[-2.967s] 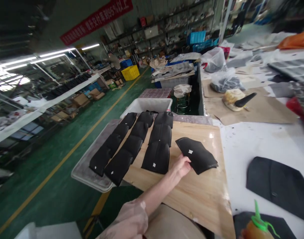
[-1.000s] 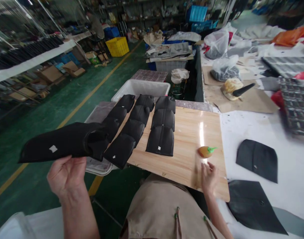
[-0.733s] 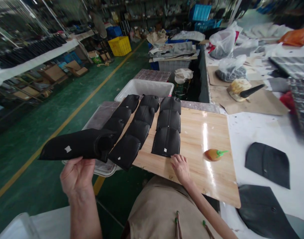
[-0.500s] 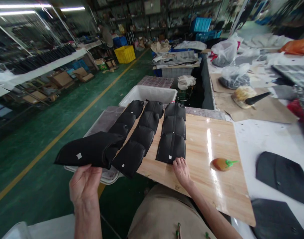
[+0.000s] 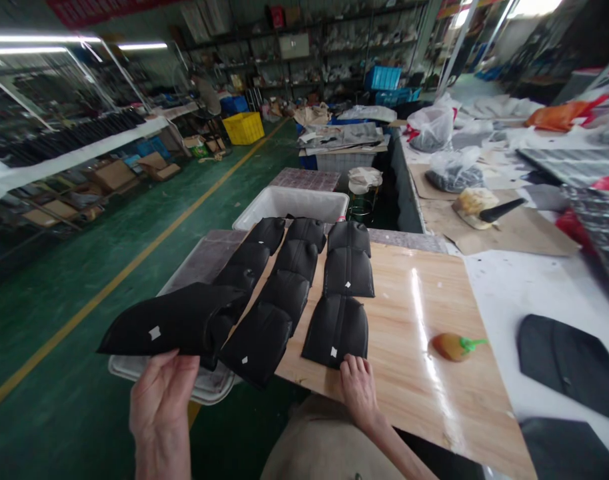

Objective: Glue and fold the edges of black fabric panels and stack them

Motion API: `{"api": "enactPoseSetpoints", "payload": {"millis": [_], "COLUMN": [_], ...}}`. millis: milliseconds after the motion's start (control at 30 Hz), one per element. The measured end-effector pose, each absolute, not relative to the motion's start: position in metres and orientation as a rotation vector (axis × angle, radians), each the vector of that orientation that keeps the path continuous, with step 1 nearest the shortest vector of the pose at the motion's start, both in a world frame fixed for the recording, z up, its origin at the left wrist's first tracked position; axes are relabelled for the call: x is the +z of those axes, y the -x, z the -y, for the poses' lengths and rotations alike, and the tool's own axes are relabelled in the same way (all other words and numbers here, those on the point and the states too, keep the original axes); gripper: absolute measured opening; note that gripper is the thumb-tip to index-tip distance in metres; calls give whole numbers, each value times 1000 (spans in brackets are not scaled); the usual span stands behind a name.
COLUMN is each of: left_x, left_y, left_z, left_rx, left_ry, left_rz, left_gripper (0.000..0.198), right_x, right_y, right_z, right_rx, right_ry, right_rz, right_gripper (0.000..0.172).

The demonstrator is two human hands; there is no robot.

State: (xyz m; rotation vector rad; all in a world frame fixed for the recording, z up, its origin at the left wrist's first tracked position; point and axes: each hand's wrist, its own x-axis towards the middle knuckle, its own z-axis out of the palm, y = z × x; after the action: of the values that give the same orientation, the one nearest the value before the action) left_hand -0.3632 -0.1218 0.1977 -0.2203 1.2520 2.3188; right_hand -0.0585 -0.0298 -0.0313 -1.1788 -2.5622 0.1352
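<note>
Our left hand holds a black pad just off the left edge of the board, its grip pinching the pad's near rim. Our right hand, grip spread, presses the nearest pad on the board. We seem to be mid-layout, and placing the next pad calls for an aligned overlap.

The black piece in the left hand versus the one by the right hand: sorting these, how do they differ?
The held piece is up in the air in the left hand; the board piece lies flat on the wooden board, the right hand touching its near edge. The held piece looks long and tapers to a point; the board piece shorter and squarer. Both are black with a small white tag.
</note>
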Motion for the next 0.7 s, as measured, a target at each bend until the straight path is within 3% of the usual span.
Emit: {"api": "enactPoseSetpoints", "payload": {"millis": [367, 600, 700], "left_x": [180, 179, 183], "left_y": [377, 375, 372], "left_z": [117, 117, 116], "left_rx": [2253, 2258, 2248], "left_ry": [224, 231, 239], "left_rz": [-1299, -1368, -1397], "left_gripper": [57, 56, 53], "right_x": [-38, -9, -5], "right_y": [41, 39, 46], "right_z": [56, 24, 9], "right_rx": [217, 518, 480], "right_ry": [1060, 1162, 1173], "right_rz": [2643, 2611, 2628], "right_gripper": [17, 8, 25]}}
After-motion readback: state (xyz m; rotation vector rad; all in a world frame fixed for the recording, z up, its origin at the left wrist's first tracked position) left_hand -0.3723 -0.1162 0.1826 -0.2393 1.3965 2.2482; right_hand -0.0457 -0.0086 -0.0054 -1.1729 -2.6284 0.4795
